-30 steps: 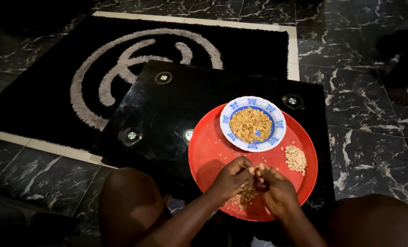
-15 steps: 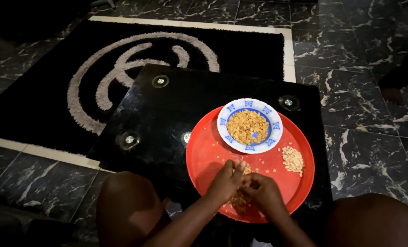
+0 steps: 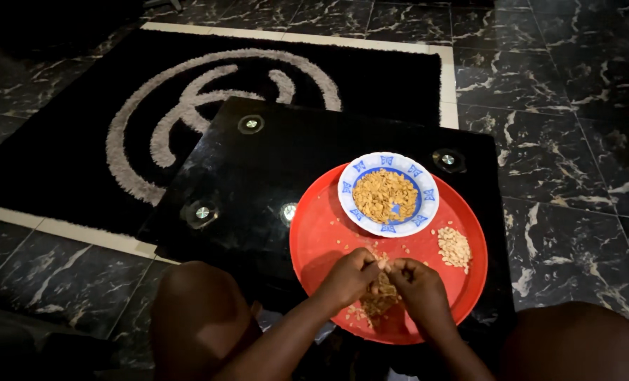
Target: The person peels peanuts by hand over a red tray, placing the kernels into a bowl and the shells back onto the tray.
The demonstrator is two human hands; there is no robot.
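Note:
A round red tray (image 3: pixel 321 233) lies on a low black glass table (image 3: pixel 258 169). On its far side stands a white and blue bowl (image 3: pixel 422 209) holding tan seeds (image 3: pixel 381 194). A small pile of pale peeled seeds (image 3: pixel 454 247) lies at the tray's right. My left hand (image 3: pixel 348 276) and my right hand (image 3: pixel 417 289) meet over the tray's near part, fingertips pinched together on one small seed (image 3: pixel 383 264). A heap of husks (image 3: pixel 378 302) lies on the tray just beneath them.
The table stands partly on a black rug (image 3: pixel 81 127) with a grey swirl, over a dark marbled tile floor (image 3: pixel 568 155). My knees (image 3: pixel 201 310) frame the tray at the bottom of the view. Round metal fittings (image 3: pixel 250 124) show through the glass top.
My view has shifted slightly. Both hands stay pinched together over the husk heap, working at a seed; bowl and piles have not moved.

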